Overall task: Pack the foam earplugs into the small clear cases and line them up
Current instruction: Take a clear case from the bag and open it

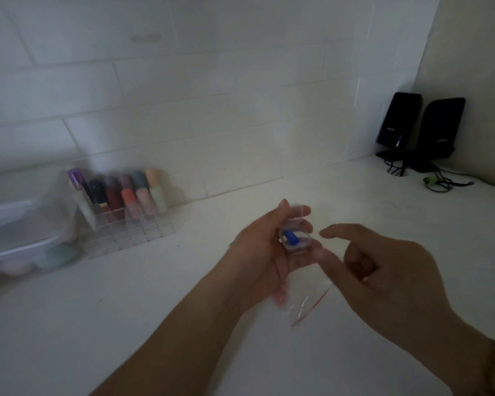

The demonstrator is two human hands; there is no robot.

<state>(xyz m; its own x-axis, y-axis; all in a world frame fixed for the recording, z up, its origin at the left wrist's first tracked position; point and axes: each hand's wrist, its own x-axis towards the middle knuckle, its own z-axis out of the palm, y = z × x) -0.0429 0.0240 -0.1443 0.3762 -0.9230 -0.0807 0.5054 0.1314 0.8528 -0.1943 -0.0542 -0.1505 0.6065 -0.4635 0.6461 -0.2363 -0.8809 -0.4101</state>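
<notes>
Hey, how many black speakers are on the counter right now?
2. Both stand in the far right corner: the left speaker against the tiled wall, the right speaker beside it, overlapping it in this view. Nothing suggests more hidden.

The scene is dimly and evenly lit, with a grey-green cast over the white countertop (126,324) and tiled wall (183,95). No light source is shown; soft brightness is seen on the wall's middle, and the corners are darkened. Shadows are faint. Strong motion blur is spread over the left, where the clear organiser (126,218) is smeared. The left hand (257,252) and right hand (383,267) are softened. Tile lines are bowed by wide-angle distortion.
</notes>
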